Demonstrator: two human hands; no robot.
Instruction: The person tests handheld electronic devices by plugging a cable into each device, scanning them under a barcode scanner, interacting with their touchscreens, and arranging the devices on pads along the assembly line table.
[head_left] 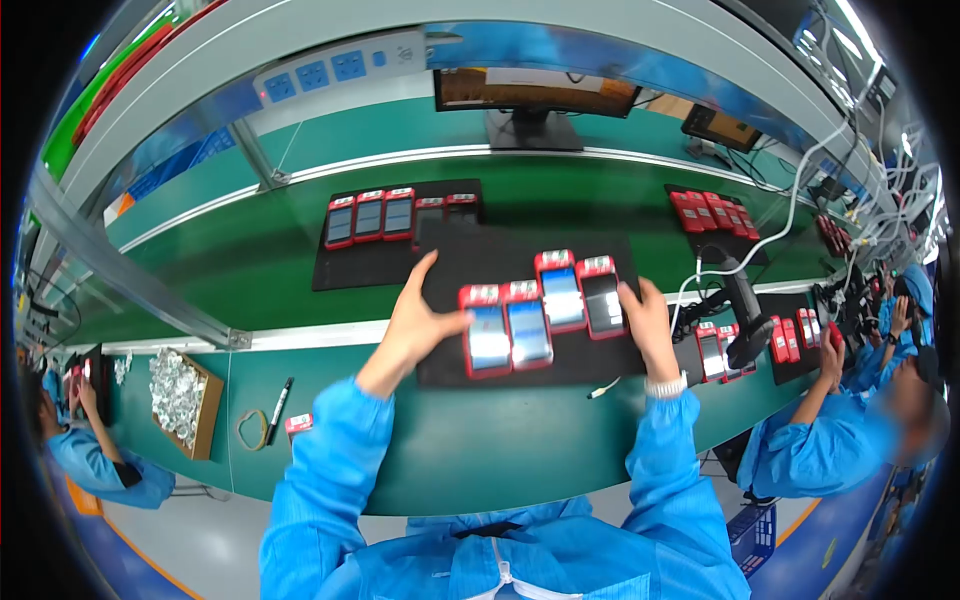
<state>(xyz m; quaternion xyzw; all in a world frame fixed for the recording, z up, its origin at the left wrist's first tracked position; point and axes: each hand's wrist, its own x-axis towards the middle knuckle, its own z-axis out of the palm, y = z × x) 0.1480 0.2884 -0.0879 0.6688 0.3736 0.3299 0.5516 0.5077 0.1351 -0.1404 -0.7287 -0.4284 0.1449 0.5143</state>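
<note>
Four red handheld devices with screens, among them a left one (488, 335) and a right one (602, 300), lie face up in two uneven pairs on a black mat (560, 367). My left hand (408, 325) grips the mat's left side, thumb over it beside the leftmost device and a finger along the edge. On the opposite side, my right hand (652, 325) has its thumb by the rightmost device. Fingers beneath the mat are hidden. The mat's blurred far edge overlaps a second black mat (345, 275), which carries several similar red devices (369, 215).
A box of clear small parts (205, 410), a pen (280, 410) and a rubber band (252, 430) lie left. A barcode scanner (745, 320) stands right, near more devices (712, 352). A white cable end (604, 388) lies in front. Co-workers (830, 430) sit on both sides.
</note>
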